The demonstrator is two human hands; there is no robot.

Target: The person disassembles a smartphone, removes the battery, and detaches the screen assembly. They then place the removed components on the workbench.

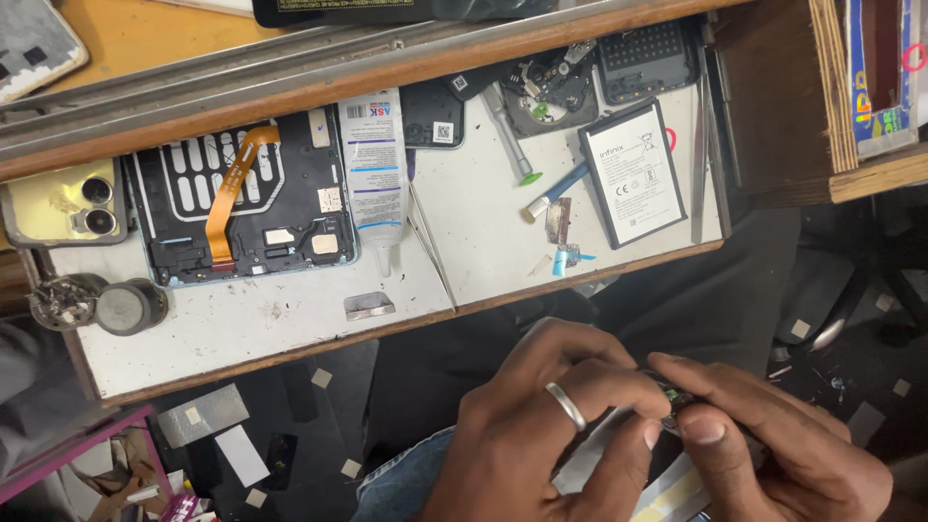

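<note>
Here, left hand (541,425) and right hand (773,445) both pinch 1 small circuit part (674,396).

Both hands low in lower right of frame, close together, fingertips meeting. Left hand (541,425): fingers curled inward, ring on one finger, thumb extended toward right. Right hand (773,445): thumb flat on top, nail up, fingers pinched
</note>
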